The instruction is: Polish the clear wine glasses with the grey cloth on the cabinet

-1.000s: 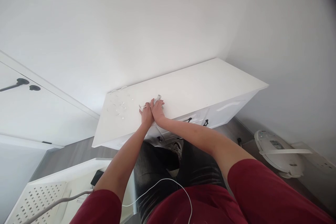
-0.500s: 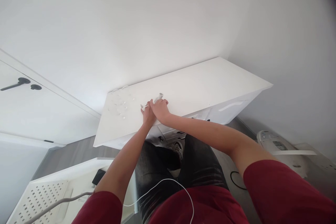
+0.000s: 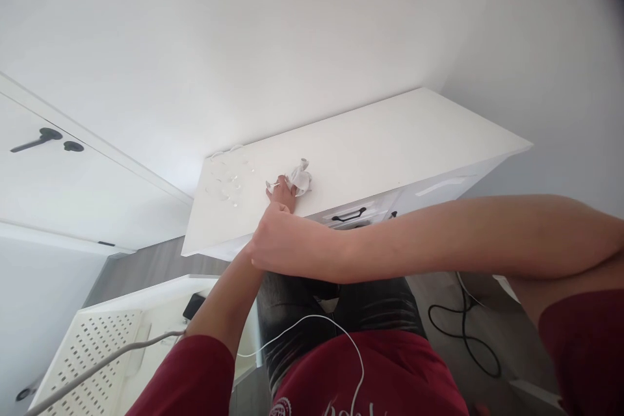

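Observation:
My left hand (image 3: pixel 283 194) rests on the white cabinet top (image 3: pixel 361 149), its fingers curled about a small white piece (image 3: pixel 271 187) whose kind I cannot make out. Right beside its thumb lies a glossy white object (image 3: pixel 301 178) with a narrow neck and rounded parts. My right hand (image 3: pixel 280 237) crosses over my left wrist, closed, with its back toward me. What its fingers hold, if anything, is hidden. Several small clear, shiny pieces (image 3: pixel 233 179) lie to the left on the same top.
Dark handles (image 3: pixel 349 214) mark the cabinet front. Left stands a white door with a black lever (image 3: pixel 39 139). Below it are a perforated white panel (image 3: pixel 97 351) and a grey cable (image 3: pixel 117 354). A white cord (image 3: pixel 312 317) crosses my lap; a black cable (image 3: pixel 463 331) lies on the floor.
My right hand has drawn back from the white object toward my left wrist, uncovering that object. My left hand stays on the small white piece. The view has shifted slightly.

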Tool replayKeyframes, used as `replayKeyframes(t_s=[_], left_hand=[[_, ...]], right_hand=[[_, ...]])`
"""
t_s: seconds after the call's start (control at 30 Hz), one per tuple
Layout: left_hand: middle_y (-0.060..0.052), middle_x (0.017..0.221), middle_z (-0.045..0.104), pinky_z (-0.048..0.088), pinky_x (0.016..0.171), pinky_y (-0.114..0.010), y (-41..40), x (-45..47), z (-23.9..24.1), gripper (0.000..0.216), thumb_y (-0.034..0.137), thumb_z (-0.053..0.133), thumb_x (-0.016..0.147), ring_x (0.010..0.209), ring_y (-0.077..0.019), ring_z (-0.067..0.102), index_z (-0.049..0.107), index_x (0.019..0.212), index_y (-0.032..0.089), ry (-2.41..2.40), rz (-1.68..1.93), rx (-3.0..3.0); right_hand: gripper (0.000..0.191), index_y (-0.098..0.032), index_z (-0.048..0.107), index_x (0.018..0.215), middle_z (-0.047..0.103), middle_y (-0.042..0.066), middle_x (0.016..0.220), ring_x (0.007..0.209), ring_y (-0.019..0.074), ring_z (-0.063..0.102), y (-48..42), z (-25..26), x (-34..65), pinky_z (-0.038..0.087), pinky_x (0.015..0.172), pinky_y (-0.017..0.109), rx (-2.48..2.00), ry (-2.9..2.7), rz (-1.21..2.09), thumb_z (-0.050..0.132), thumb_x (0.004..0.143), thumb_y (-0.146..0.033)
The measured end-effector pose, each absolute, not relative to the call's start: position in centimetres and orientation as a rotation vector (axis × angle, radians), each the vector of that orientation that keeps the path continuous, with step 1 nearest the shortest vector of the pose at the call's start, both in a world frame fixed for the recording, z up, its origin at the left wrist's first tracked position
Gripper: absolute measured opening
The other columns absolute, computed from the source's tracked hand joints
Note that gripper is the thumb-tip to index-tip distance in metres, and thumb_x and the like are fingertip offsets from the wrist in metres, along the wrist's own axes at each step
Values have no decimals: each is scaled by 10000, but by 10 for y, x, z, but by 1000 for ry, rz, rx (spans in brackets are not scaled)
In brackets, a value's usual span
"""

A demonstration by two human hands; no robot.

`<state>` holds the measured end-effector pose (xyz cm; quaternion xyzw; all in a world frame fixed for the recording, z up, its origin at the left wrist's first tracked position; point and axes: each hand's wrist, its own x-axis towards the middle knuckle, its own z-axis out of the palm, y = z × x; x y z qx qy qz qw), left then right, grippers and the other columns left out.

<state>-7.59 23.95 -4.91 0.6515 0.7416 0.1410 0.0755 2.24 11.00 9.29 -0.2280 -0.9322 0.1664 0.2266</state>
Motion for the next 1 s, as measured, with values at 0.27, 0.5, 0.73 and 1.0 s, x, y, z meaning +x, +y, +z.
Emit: replayKeyframes(t_s=[0.27, 0.5, 0.73, 1.0], left_hand=[[-104, 1044, 735, 348, 1056, -487, 243, -76, -59, 257, 373, 415, 1066, 1078, -305, 688, 428, 1277, 225, 2251, 468, 1938], [-116, 1033, 727, 368, 1040, -516, 242, -76, -58, 218, 352, 437, 1056, 1067, -329, 695, 452, 1234, 227, 2227, 485, 1970], [-126, 1053, 747, 332, 1100, -562, 238, -75, -49, 238, 312, 451, 1027, 1155, -340, 671, 413, 1244, 221, 2191, 488, 1968], [-137, 1088, 739, 311, 1126, -574, 240, -78, -56, 224, 305, 433, 1035, 1183, -346, 663, 393, 1242, 230, 2180, 501, 2005]], right_hand=[[258, -242, 686, 722, 442, 20, 573, 530, 210, 530, 78, 118, 60, 566, 559, 454, -1024, -2572, -190, 551, 830, -51], [258, -247, 721, 763, 482, 27, 598, 537, 204, 537, 75, 122, 56, 580, 588, 445, -1092, -2616, -167, 548, 855, -79], [274, -208, 573, 656, 413, -66, 542, 467, 81, 389, 75, 169, 67, 392, 456, 259, -624, -2891, -565, 754, 697, -7], [548, -234, 187, 580, 151, -82, 542, 562, 94, 106, 81, 166, 67, 198, 482, 290, 122, -2715, -1031, 679, 715, -34]])
